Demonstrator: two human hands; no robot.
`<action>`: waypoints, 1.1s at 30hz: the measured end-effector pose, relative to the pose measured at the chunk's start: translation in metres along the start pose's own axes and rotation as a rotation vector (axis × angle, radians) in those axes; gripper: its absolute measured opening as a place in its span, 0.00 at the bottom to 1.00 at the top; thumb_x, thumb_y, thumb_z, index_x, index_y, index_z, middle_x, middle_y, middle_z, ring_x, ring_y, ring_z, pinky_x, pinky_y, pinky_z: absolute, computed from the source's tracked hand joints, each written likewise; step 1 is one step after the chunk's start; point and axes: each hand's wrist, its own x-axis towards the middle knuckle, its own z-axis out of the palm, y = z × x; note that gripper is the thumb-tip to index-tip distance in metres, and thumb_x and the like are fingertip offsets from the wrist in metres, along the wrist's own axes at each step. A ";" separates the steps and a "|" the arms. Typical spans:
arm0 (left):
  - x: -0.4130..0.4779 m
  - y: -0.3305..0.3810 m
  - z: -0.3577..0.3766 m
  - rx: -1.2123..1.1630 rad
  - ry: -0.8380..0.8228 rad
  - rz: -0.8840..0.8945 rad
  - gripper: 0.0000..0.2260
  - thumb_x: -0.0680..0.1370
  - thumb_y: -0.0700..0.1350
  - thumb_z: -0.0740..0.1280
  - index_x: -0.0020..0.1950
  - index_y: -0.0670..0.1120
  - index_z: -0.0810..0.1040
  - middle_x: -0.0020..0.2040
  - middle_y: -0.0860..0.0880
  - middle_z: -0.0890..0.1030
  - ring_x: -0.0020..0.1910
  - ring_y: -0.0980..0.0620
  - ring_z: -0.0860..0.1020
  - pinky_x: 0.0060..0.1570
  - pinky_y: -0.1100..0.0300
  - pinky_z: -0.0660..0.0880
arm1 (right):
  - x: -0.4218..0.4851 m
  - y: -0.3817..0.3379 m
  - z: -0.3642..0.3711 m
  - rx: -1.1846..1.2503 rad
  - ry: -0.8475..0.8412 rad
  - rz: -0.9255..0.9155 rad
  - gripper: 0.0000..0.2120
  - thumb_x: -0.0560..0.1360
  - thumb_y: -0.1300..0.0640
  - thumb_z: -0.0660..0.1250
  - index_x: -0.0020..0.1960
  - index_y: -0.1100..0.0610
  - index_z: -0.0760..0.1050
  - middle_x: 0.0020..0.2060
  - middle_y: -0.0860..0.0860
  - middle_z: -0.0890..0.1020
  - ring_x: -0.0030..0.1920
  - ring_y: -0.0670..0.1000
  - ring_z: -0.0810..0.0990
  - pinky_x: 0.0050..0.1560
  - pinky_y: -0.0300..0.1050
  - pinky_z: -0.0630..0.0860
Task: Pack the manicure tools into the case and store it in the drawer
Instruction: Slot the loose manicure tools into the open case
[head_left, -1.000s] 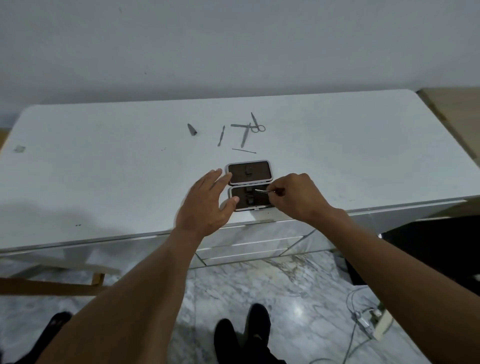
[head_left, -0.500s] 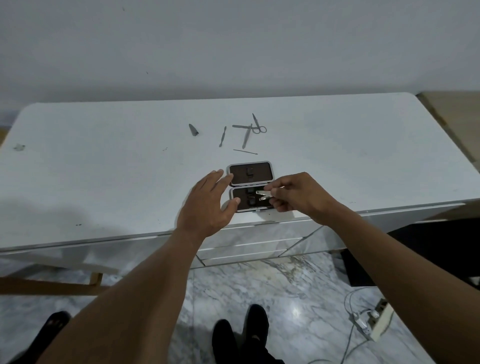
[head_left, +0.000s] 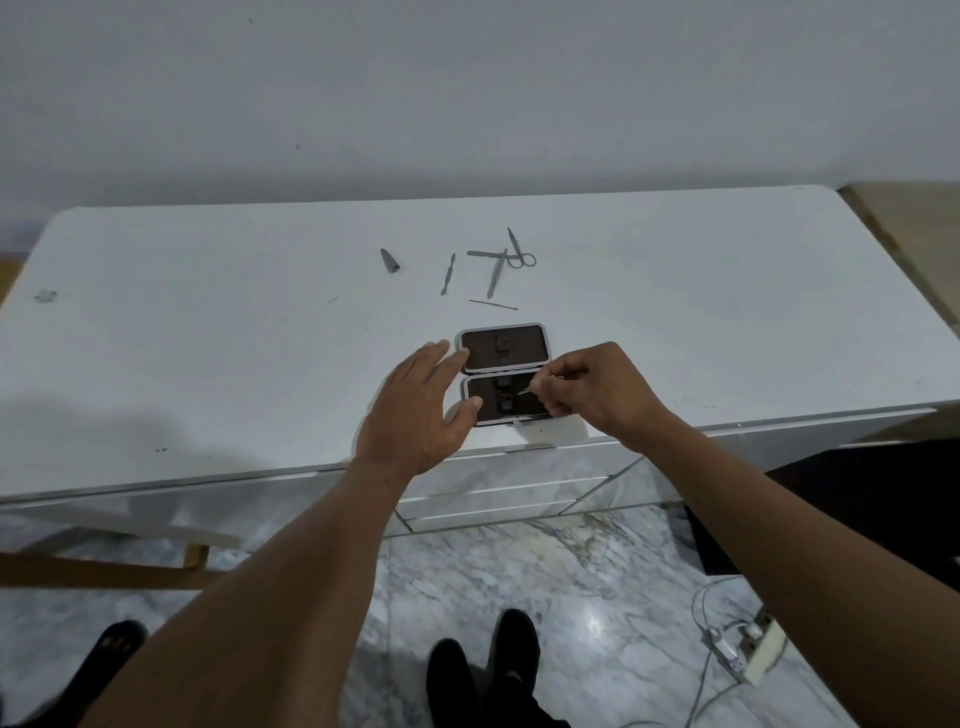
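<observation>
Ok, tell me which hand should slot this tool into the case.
Right. The right hand pinches the thin tool just over the near half of the open case. The left hand lies open against the case's left edge, fingers straight, holding nothing.

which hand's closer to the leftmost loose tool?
Left. Left hand sits nearer the camera and slightly right of that tool, beside the case; right hand, pinching a thin tool, is farther right, past the case.

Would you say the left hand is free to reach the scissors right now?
Probably yes: the left hand holds nothing, only touching the case, and the scissors lie uncovered farther back on the table, with nothing tall between.
</observation>
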 end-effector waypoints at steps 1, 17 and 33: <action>0.000 0.000 0.000 0.000 -0.002 0.000 0.27 0.77 0.58 0.60 0.73 0.47 0.68 0.73 0.45 0.69 0.73 0.48 0.64 0.71 0.53 0.63 | 0.000 0.001 0.000 0.007 0.002 -0.005 0.05 0.73 0.60 0.72 0.40 0.60 0.84 0.31 0.56 0.83 0.32 0.51 0.80 0.50 0.54 0.84; 0.000 0.001 0.000 -0.004 0.002 -0.008 0.27 0.78 0.58 0.59 0.74 0.48 0.67 0.73 0.46 0.69 0.73 0.49 0.64 0.71 0.53 0.62 | 0.006 0.005 -0.003 -0.677 -0.070 -0.307 0.08 0.74 0.58 0.70 0.51 0.56 0.85 0.45 0.57 0.79 0.48 0.56 0.78 0.47 0.45 0.75; 0.000 0.001 -0.001 -0.016 0.005 -0.008 0.27 0.77 0.57 0.62 0.74 0.48 0.68 0.73 0.46 0.69 0.73 0.49 0.64 0.71 0.54 0.62 | 0.004 -0.001 0.003 -0.758 -0.160 -0.386 0.12 0.74 0.63 0.65 0.54 0.56 0.83 0.50 0.57 0.84 0.50 0.60 0.80 0.49 0.49 0.76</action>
